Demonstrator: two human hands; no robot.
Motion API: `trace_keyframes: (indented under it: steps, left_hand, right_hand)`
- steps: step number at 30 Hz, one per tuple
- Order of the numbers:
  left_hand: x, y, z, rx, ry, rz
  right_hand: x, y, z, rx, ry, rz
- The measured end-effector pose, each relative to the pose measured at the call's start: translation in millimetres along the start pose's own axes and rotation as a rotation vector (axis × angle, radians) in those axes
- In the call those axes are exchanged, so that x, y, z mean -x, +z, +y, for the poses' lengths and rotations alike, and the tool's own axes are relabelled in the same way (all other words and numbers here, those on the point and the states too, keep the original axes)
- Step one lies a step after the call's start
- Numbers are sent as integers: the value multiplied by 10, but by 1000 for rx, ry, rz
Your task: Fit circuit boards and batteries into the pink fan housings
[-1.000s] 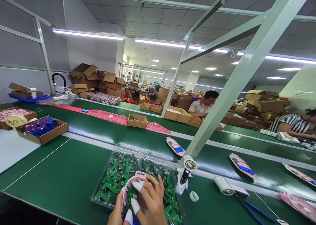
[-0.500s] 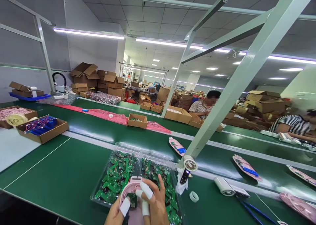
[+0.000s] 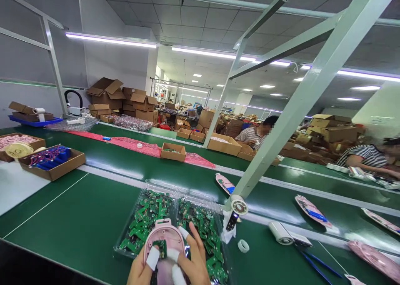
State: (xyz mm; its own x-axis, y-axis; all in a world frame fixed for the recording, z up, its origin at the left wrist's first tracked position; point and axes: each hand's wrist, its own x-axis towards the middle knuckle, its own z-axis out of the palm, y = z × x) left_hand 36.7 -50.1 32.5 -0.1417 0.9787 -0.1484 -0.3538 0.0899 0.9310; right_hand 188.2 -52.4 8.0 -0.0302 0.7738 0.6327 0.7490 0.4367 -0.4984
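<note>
A pink plastic shell [image 3: 164,234] with a loop at its top end is in front of me at the bottom middle. My left hand [image 3: 140,269] grips its left side, the white-covered thumb pressing beside a small green circuit board [image 3: 161,246] inside it. On the shell's right side is my right hand [image 3: 196,263], curled around the edge, white covers on several fingertips and one finger raised. Its lower fingers are blurred and part of the shell is hidden. Just beyond both hands lies a clear plastic tray [image 3: 120,248] of green circuit boards.
A metal post [image 3: 290,114] rises right of the tray. Near it are a small fan [image 3: 239,206], a white ring [image 3: 243,246] and blue-handled tweezers [image 3: 318,266]. Pink shells with blue batteries [image 3: 314,212] lie on the belt. A cardboard box [image 3: 59,174] of blue batteries stands left.
The pink shell now shows more of its top end and inside. My right hand has shifted slightly, its fingers farther to the right side of the shell. The pink shells on the belt have barely moved.
</note>
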Motion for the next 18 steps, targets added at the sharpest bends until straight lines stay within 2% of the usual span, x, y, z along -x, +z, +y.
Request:
trace_keyframes:
  steps: [4,11,13,15,17,18]
  left_hand:
    - [48,39,18,86,-50,17]
    - [-53,45,20,162,-24,-14]
    - [-132,32,14,204,-39,-6]
    - [-200,8,2,212,-60,30]
    - [-234,-15,-11,256,-119,50]
    - [-235,-21,-17,298,-165,43]
  right_hand:
    - [20,103,-34,-160,53,14]
    - [20,256,162,-229,-50,61]
    - [-49,251,283,-207,-122,100]
    - [-98,223,393,-212,-269,118]
    - [-79,175,429,-241,-412,83]
    - [-40,143,404,-248,-434,53]
